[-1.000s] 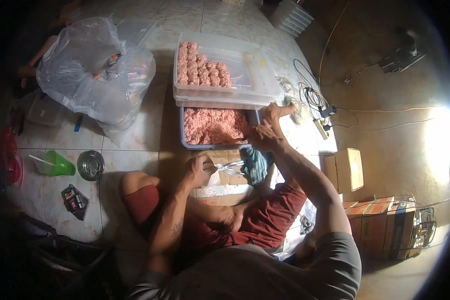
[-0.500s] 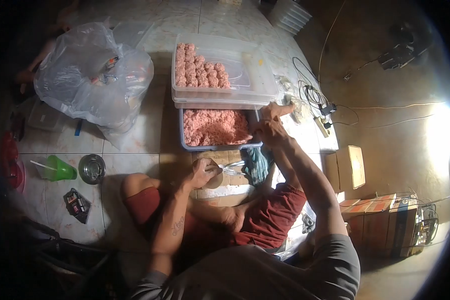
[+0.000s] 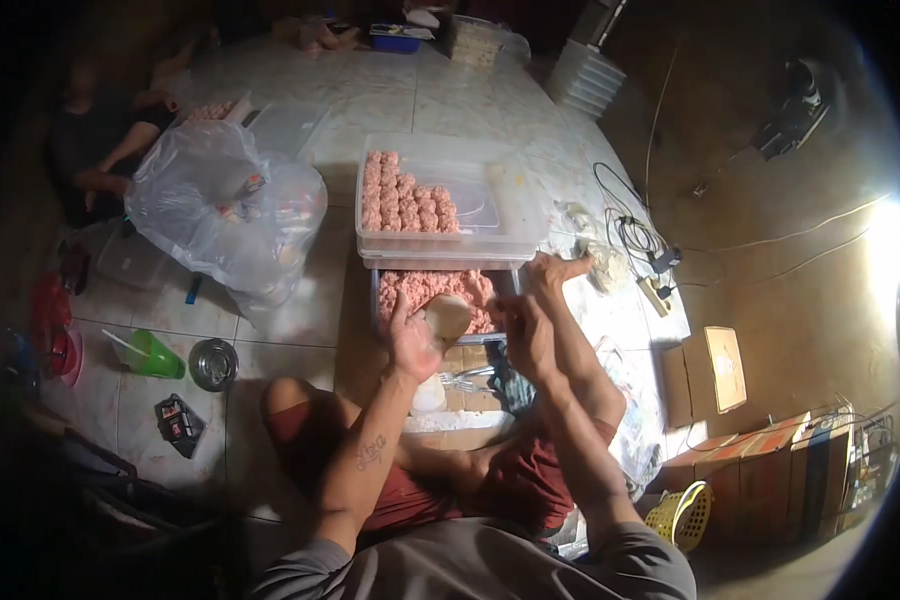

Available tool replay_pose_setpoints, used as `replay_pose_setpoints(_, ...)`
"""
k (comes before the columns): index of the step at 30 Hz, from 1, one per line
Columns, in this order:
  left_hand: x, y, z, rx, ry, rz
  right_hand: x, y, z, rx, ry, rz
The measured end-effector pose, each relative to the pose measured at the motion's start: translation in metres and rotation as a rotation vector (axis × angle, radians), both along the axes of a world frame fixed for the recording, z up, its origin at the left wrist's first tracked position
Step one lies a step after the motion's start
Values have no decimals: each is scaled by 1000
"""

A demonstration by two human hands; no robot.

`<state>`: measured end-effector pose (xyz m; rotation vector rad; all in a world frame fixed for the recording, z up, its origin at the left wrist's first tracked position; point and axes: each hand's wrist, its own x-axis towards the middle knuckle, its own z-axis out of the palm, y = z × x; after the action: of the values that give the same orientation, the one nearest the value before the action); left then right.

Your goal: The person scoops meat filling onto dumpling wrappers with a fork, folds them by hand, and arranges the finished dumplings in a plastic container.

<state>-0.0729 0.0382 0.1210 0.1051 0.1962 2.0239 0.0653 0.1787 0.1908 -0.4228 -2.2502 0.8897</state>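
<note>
My left hand (image 3: 413,345) is raised over the near edge of the meat tub, gripping a round, flat tan disc (image 3: 448,318). Beside the tub's right corner is my right hand (image 3: 530,345), its fingers curled; what they hold, if anything, is hidden. Pink minced meat (image 3: 432,285) fills the blue-grey tub (image 3: 375,305), partly covered by my left hand and the disc. Behind it, a clear plastic box (image 3: 505,205) holds rows of meatballs (image 3: 395,200) on its left side. Several forks (image 3: 467,380) lie on cardboard near a white rounded object (image 3: 429,397) and a dark cloth (image 3: 515,388).
At left are a large plastic bag (image 3: 205,220), a green cup (image 3: 157,357) and a glass ashtray (image 3: 213,365). Another person (image 3: 95,140) sits beyond the bag. Cables (image 3: 638,235), cardboard boxes (image 3: 760,460) and a yellow basket (image 3: 682,515) stand to the right.
My left hand has risen from beside the forks towards the tub with the disc. My right hand has come down and inward. The view has tilted up, showing more floor.
</note>
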Motion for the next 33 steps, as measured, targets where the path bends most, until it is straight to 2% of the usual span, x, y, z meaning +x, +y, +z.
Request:
replay_pose_setpoints(1, 0, 7, -2, 91, -27, 19, 1, -8, -6, 22, 25, 8)
replay_pose_setpoints(2, 6, 10, 18, 250, -3, 11, 1, -15, -19, 88, -4, 18)
replay_pose_setpoints(3, 8, 8, 20, 245, 1, 13, 0, -24, -26, 153, -33, 25)
replay_pose_setpoints(4, 11, 6, 23, 282, -9, 27, 1, -32, -32, -1, 4, 52)
replay_pose_setpoints(5, 13, 5, 26, 322, -17, 42, 4, -37, -25, -5, 10, 53)
replay_pose_setpoints(6, 23, -5, 51, 114, -68, 184, 5, -44, -15, -49, -3, 70)
replay_pose_setpoints(9, 17, -14, 20, 82, -46, 89, 10, -58, -20, -147, -55, 113)
replay_pose_setpoints(11, 14, -24, 6, 55, -48, 96, 15, -42, -50, 229, -275, 229)
replay_pose_setpoints(13, 4, -36, -14, 108, -289, 160, 23, -40, -20, 319, -405, 277)
replay_pose_setpoints(15, 0, -42, -13, 13, -302, 239, 32, -48, 29, 248, -586, 278)
replay_pose_setpoints(16, -3, -45, -22, 15, -271, 177, 31, -35, 22, 317, -439, 371)
replay_pose_setpoints(17, -4, -45, -27, 19, -239, 112, 26, -31, 18, 312, -444, 369)
replay_pose_setpoints(18, 1, -47, -12, 22, -185, 7, 22, -27, 15, 375, -431, 403)
replay_pose_setpoints(19, 6, -47, -8, 16, -188, 0, 18, -23, 9, 436, -415, 436)
replay_pose_setpoints(21, 11, -48, -6, 89, -42, -168, 19, -22, 18, 340, -391, 502)
replay_pose_setpoints(22, 10, -58, -6, -4, -161, -163, 22, -16, 29, 446, -481, 484)
replay_pose_setpoints(23, 10, -62, -6, -58, -41, -159, 24, -18, 39, 541, -575, 464)
replay_pose_setpoints(25, 22, -61, -12, -294, -54, -41, 24, -22, 19, 482, -505, 444)
replay_pose_setpoints(27, 29, -55, -4, 3, -21, -145, 19, -24, 7, 305, -421, 530)
replay_pose_setpoints(28, 31, -56, -9, -25, -94, -88, 23, -22, 7, 341, -546, 461)
replay_pose_setpoints(29, 29, -59, -23, 36, -78, -25, 23, -22, 12, 352, -545, 464)
replay_pose_setpoints(31, 27, -62, -46, 171, -144, -44, 31, -35, 11, 250, -466, 310)
replay_pose_setpoints(32, 30, -63, -48, 211, -171, -55, 30, -39, -1, 261, -289, 349)
replay_pose_setpoints(33, 38, -58, -21, 1, -141, 21, 35, -49, -19, 201, -411, 268)
